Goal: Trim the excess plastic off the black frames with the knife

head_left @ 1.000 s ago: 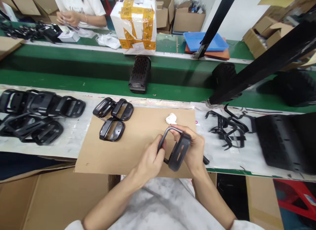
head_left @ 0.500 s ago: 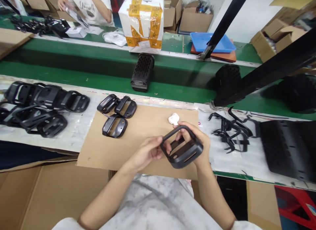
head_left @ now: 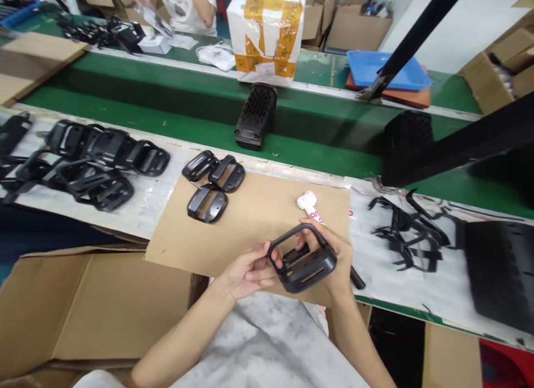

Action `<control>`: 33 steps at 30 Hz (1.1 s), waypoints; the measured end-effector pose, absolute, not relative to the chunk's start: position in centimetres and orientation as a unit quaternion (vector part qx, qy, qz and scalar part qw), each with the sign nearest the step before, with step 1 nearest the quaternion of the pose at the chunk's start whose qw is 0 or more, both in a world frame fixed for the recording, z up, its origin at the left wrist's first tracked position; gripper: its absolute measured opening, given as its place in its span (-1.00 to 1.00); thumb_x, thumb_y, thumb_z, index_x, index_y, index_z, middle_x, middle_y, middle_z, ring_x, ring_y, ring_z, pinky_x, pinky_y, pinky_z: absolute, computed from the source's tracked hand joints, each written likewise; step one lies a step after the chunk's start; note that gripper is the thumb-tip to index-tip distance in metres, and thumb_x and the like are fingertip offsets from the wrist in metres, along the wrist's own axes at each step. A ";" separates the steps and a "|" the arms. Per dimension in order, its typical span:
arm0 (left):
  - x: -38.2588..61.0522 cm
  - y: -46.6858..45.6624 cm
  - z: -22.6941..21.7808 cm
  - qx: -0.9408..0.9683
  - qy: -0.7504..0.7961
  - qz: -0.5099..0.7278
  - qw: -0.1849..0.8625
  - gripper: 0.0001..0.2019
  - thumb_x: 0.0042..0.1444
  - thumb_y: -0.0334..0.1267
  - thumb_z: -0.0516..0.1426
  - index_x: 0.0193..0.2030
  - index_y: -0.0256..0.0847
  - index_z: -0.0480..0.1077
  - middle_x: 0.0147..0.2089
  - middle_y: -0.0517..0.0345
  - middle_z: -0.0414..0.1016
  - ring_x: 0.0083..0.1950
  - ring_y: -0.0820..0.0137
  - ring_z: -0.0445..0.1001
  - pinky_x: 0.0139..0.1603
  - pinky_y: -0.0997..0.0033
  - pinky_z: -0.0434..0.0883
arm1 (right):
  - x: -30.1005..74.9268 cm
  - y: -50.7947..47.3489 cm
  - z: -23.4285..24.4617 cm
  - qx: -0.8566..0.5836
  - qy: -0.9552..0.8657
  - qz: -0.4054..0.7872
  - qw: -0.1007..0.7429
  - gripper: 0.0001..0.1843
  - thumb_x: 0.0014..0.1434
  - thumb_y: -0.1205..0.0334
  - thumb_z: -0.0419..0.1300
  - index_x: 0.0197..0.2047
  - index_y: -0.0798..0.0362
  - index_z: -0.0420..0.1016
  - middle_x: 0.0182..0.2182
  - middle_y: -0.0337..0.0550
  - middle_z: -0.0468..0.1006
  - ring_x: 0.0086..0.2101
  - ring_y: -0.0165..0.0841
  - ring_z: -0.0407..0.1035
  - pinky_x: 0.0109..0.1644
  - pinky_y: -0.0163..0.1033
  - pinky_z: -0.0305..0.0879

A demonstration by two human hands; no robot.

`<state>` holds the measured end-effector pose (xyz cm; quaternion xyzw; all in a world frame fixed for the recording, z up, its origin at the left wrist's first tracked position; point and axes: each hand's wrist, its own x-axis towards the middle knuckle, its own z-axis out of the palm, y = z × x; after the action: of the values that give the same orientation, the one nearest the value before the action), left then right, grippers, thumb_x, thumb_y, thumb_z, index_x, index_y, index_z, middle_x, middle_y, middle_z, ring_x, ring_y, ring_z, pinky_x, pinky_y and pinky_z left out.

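Between my hands is a black plastic frame (head_left: 308, 274) with rounded corners, slots and an open middle, tilted above a cardboard sheet (head_left: 246, 221). My left hand (head_left: 250, 272) pinches its left rim with thumb and fingers. Wrapped around the opposite side, my right hand (head_left: 339, 257) has some fingertips showing through the opening. Just beyond it lies a white-wrapped tool head (head_left: 307, 200) with pink lettering below. A black handle end (head_left: 357, 279) sticks out past my right wrist; my hand hides whether the two join. Three similar black frames (head_left: 207, 203) rest at the sheet's left.
More black frames (head_left: 110, 149) are piled at the left. Thin black strips (head_left: 406, 232) and a dark panel (head_left: 500, 271) lie right. Across the green surface (head_left: 179, 121) stand a perforated black housing (head_left: 256, 115) and a taped box (head_left: 267, 35). A black post (head_left: 413, 43) slants overhead; a co-worker (head_left: 187, 10) is opposite.
My view has swung left, so the bench appears shifted right. Both hands keep hold of the frame, which is turned slightly. More of the white-wrapped tool and the black handle end now show.
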<state>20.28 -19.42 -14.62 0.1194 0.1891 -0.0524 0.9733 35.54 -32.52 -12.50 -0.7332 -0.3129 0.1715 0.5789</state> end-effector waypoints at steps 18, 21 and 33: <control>-8.7 -7.2 -12.9 0.536 0.641 0.237 0.495 -0.59 0.01 0.09 0.35 -0.31 -0.25 0.44 -0.43 0.21 0.39 -0.41 0.46 0.22 -0.37 0.46 0.14 | 36.6 -32.1 -18.2 -0.768 -0.406 0.366 0.333 -0.39 0.17 -0.37 0.21 -0.06 -0.07 0.76 0.05 -0.05 0.72 0.12 0.04 0.58 0.28 0.05 0.49; -9.2 -3.6 -15.2 0.519 0.712 0.275 0.385 -0.62 -0.03 0.01 0.37 -0.24 -0.27 0.50 -0.43 0.19 0.45 -0.35 0.39 0.33 -0.32 0.44 0.26 | 36.5 -31.3 -18.0 -0.776 -0.407 0.355 0.325 -0.40 0.15 -0.34 0.24 -0.04 -0.05 0.76 0.02 -0.06 0.73 0.08 0.01 0.61 0.19 -0.03 0.57; -3.6 3.8 -17.6 0.404 0.717 0.430 0.371 -0.83 0.07 -0.46 0.13 -0.16 -0.32 0.41 -0.34 0.17 0.47 -0.33 0.47 0.48 -0.24 0.47 0.44 | 35.5 -32.9 -17.1 -0.769 -0.364 0.381 0.362 -0.42 0.24 -0.31 0.22 0.01 -0.04 0.73 0.03 0.00 0.72 0.10 0.00 0.59 0.26 0.03 0.51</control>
<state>-3.64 3.84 -17.58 0.4035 0.7173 0.4301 0.3710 35.54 -32.90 -17.12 -0.7687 -0.3643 0.3807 0.3624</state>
